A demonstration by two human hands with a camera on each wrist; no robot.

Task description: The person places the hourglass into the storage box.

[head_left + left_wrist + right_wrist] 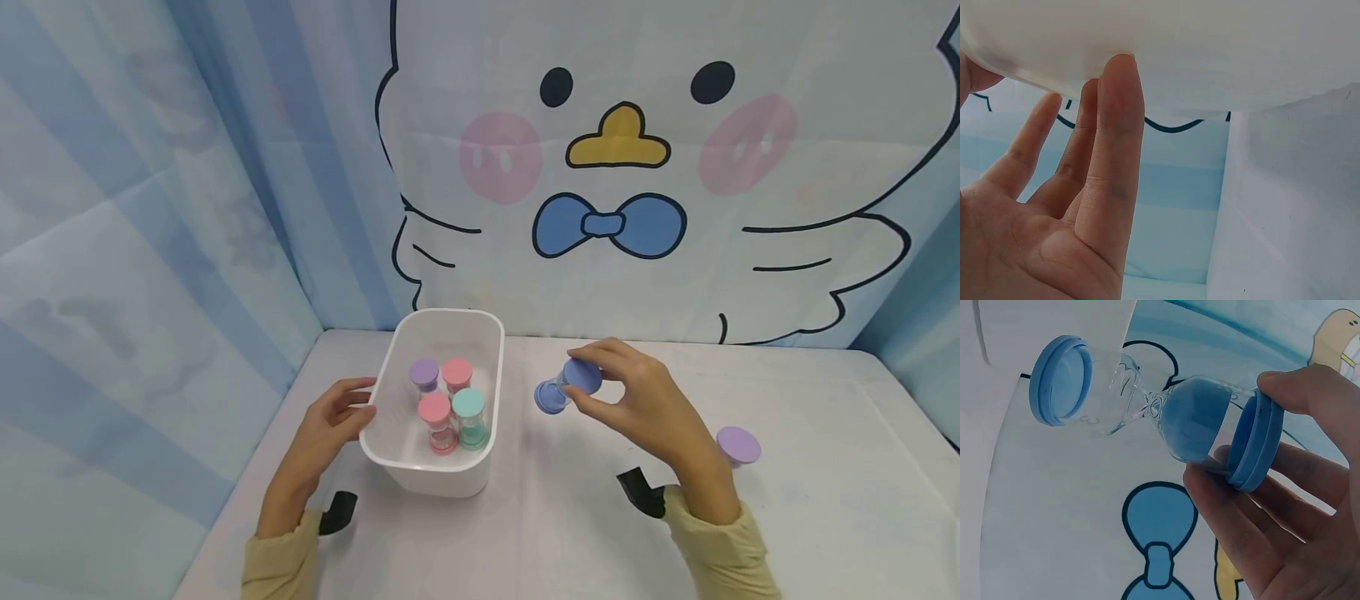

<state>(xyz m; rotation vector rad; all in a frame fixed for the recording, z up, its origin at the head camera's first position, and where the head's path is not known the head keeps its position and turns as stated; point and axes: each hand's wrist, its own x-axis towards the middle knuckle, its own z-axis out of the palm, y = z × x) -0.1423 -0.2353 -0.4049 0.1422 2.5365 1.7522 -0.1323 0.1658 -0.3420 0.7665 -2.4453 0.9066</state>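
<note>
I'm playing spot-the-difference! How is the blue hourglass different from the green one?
The blue hourglass has blue caps; the green hourglass has green ones.
The blue hourglass is pinched by the right hand; the green hourglass is inside the tub.
The blue hourglass is tilted; the green hourglass stands upright.
Both have see-through bodies with a cap at each end.

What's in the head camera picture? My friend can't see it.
A person's right hand holds a tilted blue hourglass; the left hand touches a white bin with four hourglasses inside. A curtain with a cartoon face hangs behind.
</note>
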